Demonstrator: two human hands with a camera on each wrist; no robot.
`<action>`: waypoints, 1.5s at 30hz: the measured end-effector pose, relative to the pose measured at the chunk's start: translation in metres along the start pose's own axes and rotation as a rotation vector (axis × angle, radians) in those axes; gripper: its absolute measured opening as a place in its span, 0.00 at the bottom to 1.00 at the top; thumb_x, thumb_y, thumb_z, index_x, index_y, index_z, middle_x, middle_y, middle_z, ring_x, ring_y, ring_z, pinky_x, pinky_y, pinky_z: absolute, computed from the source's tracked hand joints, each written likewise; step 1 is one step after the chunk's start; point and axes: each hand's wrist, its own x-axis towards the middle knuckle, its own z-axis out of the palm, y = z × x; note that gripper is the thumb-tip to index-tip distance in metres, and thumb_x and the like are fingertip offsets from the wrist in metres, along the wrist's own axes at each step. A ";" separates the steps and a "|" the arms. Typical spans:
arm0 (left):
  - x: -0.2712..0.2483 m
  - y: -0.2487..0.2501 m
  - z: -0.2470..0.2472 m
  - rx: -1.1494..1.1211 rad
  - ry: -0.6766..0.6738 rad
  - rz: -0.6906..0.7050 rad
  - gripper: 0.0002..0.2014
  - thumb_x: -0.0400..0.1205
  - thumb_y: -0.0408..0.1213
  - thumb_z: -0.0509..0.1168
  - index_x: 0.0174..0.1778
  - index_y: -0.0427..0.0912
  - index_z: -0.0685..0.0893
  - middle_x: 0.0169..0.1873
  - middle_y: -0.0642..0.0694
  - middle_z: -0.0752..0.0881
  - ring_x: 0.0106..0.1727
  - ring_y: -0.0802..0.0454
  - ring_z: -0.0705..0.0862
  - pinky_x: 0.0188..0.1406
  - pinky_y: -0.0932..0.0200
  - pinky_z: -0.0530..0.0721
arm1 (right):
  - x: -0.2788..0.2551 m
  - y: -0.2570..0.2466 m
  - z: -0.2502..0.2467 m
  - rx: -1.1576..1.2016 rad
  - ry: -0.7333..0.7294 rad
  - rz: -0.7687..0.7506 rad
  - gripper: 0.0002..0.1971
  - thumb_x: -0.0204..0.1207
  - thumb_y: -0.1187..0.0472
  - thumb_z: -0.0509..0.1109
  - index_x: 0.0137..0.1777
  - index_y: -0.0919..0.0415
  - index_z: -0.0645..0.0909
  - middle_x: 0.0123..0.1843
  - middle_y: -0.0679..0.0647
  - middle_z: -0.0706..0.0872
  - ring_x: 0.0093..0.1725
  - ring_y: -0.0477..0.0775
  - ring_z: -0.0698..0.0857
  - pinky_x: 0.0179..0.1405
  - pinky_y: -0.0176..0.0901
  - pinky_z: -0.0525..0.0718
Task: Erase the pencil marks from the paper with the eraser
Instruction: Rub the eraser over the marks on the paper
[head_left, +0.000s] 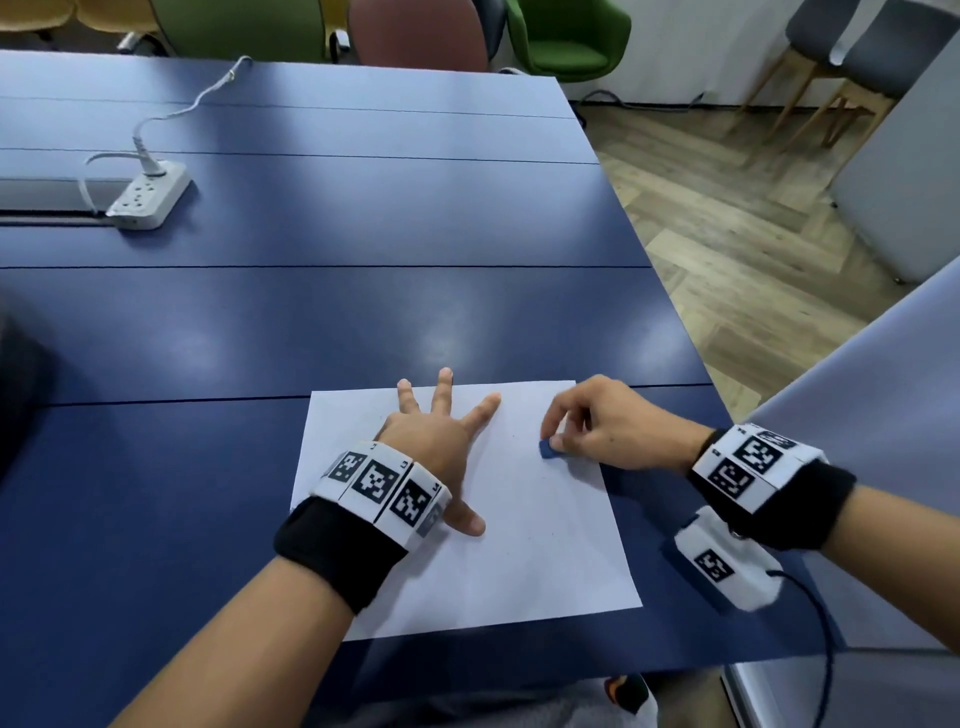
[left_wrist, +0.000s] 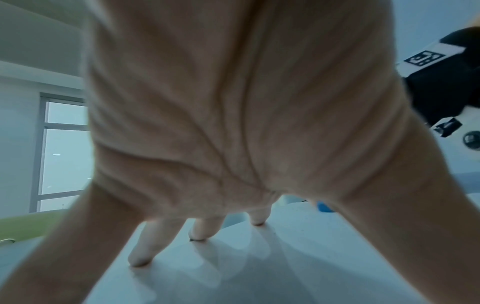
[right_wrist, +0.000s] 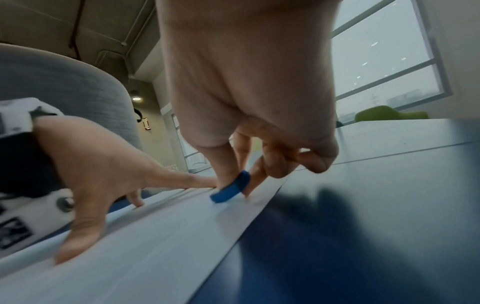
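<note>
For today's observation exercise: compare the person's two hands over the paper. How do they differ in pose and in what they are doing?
The left hand is spread, fingers straight, fingertips pressing the paper; the right hand has curled fingers. The left hand holds nothing; the right pinches a blue eraser tilted against the sheet. The left sits at the paper's left half, the right near its right edge. Both wear marker wristbands and touch the same paper.

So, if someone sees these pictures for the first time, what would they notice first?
Probably the white paper near the front edge of the dark blue table, with both hands on it. The left hand presses it flat with spread fingers, while the right hand pinches a small blue eraser against the sheet's right side.
</note>
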 end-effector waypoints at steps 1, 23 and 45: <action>-0.001 0.001 0.000 0.002 0.001 0.002 0.68 0.61 0.62 0.81 0.81 0.69 0.31 0.83 0.44 0.27 0.83 0.26 0.37 0.73 0.33 0.69 | 0.005 0.001 -0.001 0.019 0.066 0.015 0.04 0.73 0.63 0.73 0.40 0.53 0.87 0.26 0.44 0.81 0.24 0.38 0.77 0.30 0.27 0.74; 0.001 0.002 0.002 0.032 0.028 0.005 0.68 0.61 0.64 0.80 0.81 0.68 0.32 0.83 0.43 0.29 0.83 0.25 0.38 0.73 0.35 0.70 | -0.006 -0.006 0.010 0.094 0.129 0.007 0.05 0.73 0.68 0.71 0.44 0.59 0.87 0.27 0.46 0.82 0.24 0.37 0.77 0.28 0.24 0.72; -0.001 0.002 -0.003 0.039 0.003 0.001 0.68 0.61 0.63 0.80 0.82 0.67 0.32 0.84 0.44 0.29 0.83 0.26 0.38 0.74 0.35 0.68 | -0.025 -0.006 0.021 0.052 0.027 -0.046 0.04 0.73 0.64 0.74 0.42 0.54 0.87 0.28 0.46 0.82 0.26 0.40 0.77 0.29 0.27 0.73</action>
